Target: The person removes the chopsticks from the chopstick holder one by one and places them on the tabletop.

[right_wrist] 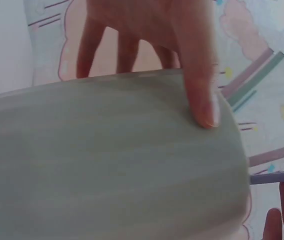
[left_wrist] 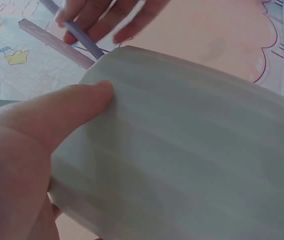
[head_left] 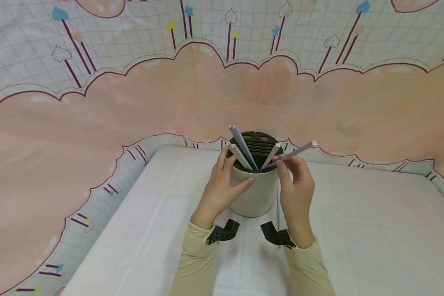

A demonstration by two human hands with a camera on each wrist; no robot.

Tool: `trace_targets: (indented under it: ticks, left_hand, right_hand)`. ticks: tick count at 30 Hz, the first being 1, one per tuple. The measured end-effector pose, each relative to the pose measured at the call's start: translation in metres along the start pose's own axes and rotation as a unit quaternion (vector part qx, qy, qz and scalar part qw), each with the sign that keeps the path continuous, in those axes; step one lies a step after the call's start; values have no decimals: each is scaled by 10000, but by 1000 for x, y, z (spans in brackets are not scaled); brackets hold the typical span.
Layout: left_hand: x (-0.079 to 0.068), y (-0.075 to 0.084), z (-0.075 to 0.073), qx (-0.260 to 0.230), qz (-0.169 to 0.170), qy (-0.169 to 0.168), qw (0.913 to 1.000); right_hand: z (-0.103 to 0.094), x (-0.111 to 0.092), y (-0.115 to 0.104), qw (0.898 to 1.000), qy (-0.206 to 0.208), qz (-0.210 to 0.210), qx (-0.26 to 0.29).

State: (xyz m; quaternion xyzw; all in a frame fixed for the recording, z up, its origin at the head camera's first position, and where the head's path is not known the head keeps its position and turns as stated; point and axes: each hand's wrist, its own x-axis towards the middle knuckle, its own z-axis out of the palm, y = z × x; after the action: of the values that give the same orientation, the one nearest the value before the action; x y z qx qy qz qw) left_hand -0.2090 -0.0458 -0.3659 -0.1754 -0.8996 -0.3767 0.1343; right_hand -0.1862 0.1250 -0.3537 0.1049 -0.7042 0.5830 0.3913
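Off-white, smooth-walled cylindrical holder [head_left: 252, 197] with a black ribbed top [head_left: 260, 142] stood upright on a white cloth [head_left: 133, 230], in the head view between both hands. Lavender stick [head_left: 299, 149], slim and straight, slanted up and rightward from the rim; right hand [head_left: 299, 185] nearer, pinching it low, close to the rim. Left hand [head_left: 218, 193] gripped the holder's left side. Pink stick [head_left: 271, 156], pale green stick [head_left: 240, 157] and bluish sticks [head_left: 244, 142] leaned inside, fanned out.

Left wrist view: left thumb lay on the faintly banded wall; lavender stick passed between the right fingers, beside the pink one.

Right wrist view: left thumb pressed just below the rim, fingers behind; right fingertips showed only at the edge.
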Motion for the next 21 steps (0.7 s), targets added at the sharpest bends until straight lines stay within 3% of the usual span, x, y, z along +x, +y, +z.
trace_targets:
  ticks: [5,8,12,16,21]
  left_hand:
    - [1,0,1,-22,-61,-29,10000]
    - [2,0,2,7,-66,-29,10000]
    - [3,1,3,19,-85,-23,10000]
    - [4,2,3,-8,-92,-4,10000]
    - [6,2,5,52,12,127,9999]
  right_hand:
    - [-7,4,-4,9981,344,-153,490]
    - [-13,10,-8,9896,684,-140,1261]
    - [-26,19,-8,9677,1172,-224,2221]
    - [-41,26,-1,9464,1637,-220,2777]
    - [-57,36,9,9059,2085,-108,3683]
